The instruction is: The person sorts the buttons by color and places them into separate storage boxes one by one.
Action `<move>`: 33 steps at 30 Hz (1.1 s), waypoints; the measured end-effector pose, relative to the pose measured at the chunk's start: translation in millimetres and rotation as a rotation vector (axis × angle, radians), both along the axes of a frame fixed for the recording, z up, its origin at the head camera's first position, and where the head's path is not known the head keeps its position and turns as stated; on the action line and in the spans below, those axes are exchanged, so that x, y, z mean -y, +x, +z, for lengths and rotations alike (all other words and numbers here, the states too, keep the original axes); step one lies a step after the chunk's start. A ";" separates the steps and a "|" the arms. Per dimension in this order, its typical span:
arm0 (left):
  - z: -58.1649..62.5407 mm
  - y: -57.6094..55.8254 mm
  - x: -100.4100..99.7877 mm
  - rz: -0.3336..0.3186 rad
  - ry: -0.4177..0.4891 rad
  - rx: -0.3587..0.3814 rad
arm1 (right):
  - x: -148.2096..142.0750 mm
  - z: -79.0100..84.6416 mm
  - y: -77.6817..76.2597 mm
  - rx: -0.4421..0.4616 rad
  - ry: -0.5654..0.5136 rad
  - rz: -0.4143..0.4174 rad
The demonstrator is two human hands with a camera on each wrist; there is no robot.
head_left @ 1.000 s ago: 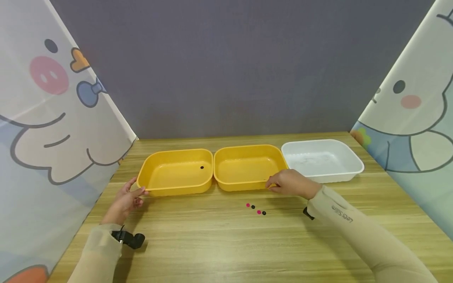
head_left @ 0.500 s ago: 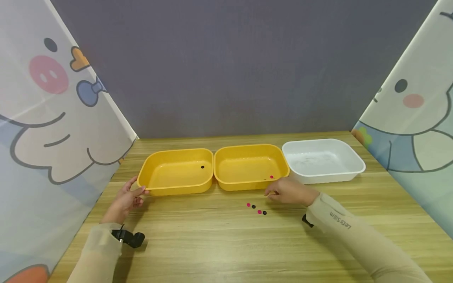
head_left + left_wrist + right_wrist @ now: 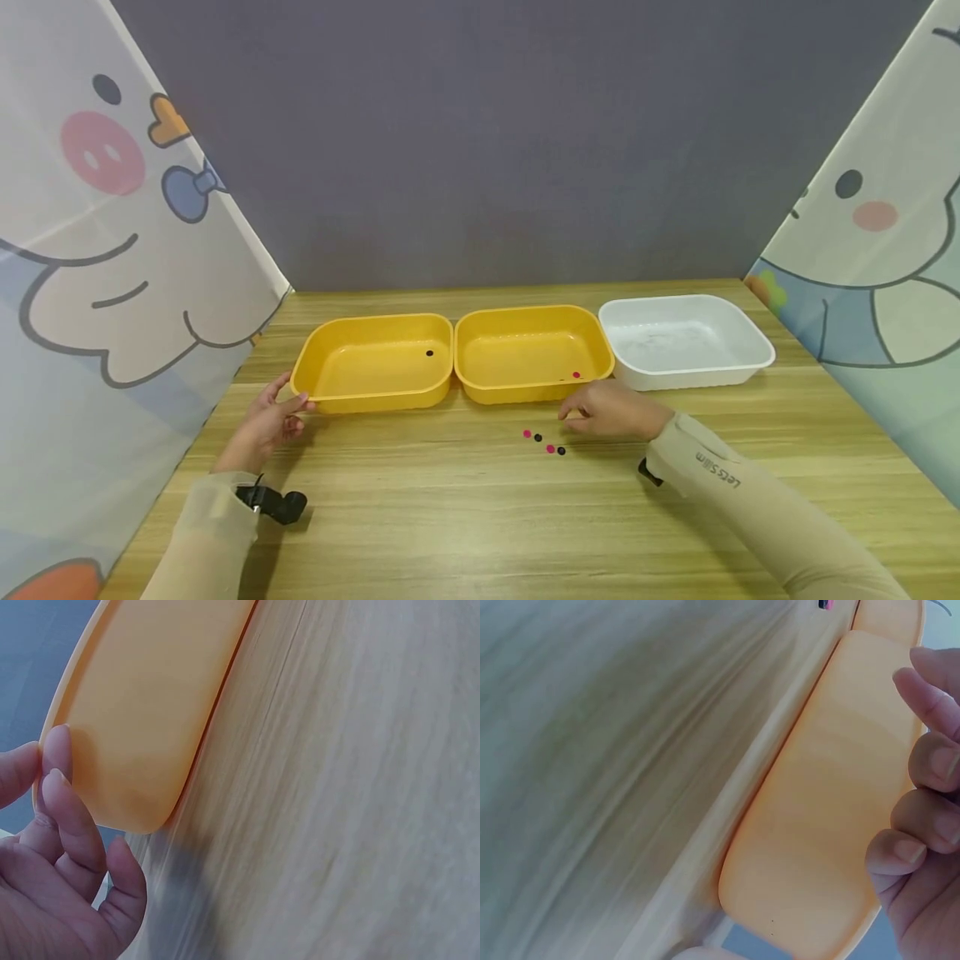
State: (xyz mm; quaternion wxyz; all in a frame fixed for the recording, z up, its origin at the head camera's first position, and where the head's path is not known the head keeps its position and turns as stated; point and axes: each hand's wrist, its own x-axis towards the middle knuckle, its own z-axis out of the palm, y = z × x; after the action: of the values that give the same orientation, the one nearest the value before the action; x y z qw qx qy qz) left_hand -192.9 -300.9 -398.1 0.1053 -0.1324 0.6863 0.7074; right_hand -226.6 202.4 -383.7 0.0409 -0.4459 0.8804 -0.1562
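At the far left, my left hand [image 3: 264, 423] pinches the near left corner of a yellow plastic tray [image 3: 375, 402], thumb and fingertips at its rim in the left wrist view. One small black disc [image 3: 430, 353] lies inside that tray. My right hand [image 3: 613, 409] hovers before the near right corner of a second yellow tray [image 3: 510, 393]; its fingers are loosely curled and nothing shows between thumb and forefinger. A pink disc [image 3: 576, 375] is in this tray, beside a dark speck mostly hidden by the front wall. Left of the right hand, pink discs [image 3: 527, 433] and black discs [image 3: 561, 451] lie on the wooden table.
A white tray [image 3: 682, 379] stands right of the two yellow ones, all side by side in a row. Behind them rises a grey partition [image 3: 480, 167]. Cartoon-printed panels [image 3: 172, 275] flank the wooden table [image 3: 450, 517].
My right hand has drawn back from the second tray's front rim toward me, and the pink disc inside now shows. My left hand stays at its corner.
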 end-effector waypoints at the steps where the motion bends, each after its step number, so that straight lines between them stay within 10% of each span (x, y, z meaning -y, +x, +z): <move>1: 0.3 -0.1 0.0 -0.001 0.000 -0.001 | 0.1 -0.5 0.5 0.005 0.001 -0.002; 33: -2.1 -0.1 2.6 -0.010 0.008 -0.007 | 10.3 -6.9 2.6 -0.019 0.016 0.056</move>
State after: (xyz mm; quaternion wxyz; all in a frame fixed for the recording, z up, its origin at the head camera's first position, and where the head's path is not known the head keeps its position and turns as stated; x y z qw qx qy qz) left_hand -193.0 -303.4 -400.2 0.1067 -0.1261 0.6845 0.7100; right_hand -224.0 192.2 -390.7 0.0403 -0.4716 0.8691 -0.1438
